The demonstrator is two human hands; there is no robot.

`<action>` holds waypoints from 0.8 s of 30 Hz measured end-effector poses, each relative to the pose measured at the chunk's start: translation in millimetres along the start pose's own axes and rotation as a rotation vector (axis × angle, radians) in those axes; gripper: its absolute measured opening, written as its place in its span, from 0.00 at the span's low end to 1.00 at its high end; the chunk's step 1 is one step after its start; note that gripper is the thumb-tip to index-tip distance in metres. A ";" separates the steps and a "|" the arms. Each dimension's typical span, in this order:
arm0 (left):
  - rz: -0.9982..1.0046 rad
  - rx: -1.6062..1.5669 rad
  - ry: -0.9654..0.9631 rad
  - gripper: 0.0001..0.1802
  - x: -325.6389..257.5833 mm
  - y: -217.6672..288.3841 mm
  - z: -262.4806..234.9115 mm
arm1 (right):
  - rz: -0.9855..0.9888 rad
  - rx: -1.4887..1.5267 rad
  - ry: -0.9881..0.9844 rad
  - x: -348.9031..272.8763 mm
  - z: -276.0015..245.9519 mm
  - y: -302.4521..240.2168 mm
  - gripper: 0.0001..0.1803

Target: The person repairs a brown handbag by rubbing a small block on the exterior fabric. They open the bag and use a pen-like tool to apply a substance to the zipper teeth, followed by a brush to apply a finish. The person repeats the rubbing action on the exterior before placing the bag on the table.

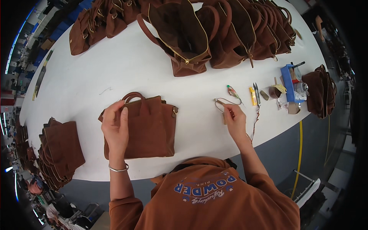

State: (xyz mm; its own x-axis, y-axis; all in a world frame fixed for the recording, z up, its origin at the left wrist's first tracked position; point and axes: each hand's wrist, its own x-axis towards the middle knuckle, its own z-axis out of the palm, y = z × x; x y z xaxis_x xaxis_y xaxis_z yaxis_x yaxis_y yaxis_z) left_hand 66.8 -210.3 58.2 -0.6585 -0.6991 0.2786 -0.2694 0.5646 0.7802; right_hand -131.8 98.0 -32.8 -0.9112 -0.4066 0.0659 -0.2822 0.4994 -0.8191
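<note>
A brown handbag (pixel 150 132) lies flat on the white table in front of me, its rounded handle pointing away from me. Over the bag's upper left part is my left hand (pixel 116 124), a bangle on its wrist. Its fingers are bent, with thumb and index tips close together beside the base of the handle; anything between them is too small to make out. To the right of the bag, my right hand (pixel 234 119) pinches a thin looped cord (pixel 218 102) just above the tabletop. A small red, green and white item (pixel 232 91) lies beyond that hand.
Open brown bags (pixel 188 67) stand in a row along the far side. Stacked brown pieces (pixel 63 147) lie at the left edge. On the right are scissors (pixel 257 94), a yellow packet (pixel 252 96), a blue bin (pixel 287 82) and more bags (pixel 321 92).
</note>
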 end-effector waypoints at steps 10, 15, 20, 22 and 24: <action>-0.176 -0.001 -0.360 0.10 -11.6 5.4 33.2 | -0.058 -0.257 0.192 54.6 -25.8 39.9 0.09; -0.177 0.065 -0.520 0.09 -7.6 -11.4 43.1 | -0.012 -0.513 0.346 65.7 -50.9 85.1 0.12; -0.256 0.079 -0.573 0.12 6.2 -14.7 57.1 | 0.099 -0.529 0.321 63.1 -57.2 105.1 0.16; -0.194 0.191 -0.599 0.16 9.3 -9.4 62.2 | 0.092 -0.525 0.289 66.0 -60.0 106.1 0.16; -0.048 0.358 -0.607 0.21 8.2 -6.7 69.1 | 0.069 -0.554 0.269 67.9 -61.4 105.9 0.16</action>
State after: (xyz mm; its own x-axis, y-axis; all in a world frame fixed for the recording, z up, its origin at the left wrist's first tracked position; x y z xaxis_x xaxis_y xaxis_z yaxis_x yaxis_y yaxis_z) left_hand 14.7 -189.4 16.6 -0.8878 -0.4174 -0.1938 -0.4535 0.7218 0.5229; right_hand -242.0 170.3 -80.0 -0.9563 -0.1885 0.2236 -0.2683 0.8700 -0.4137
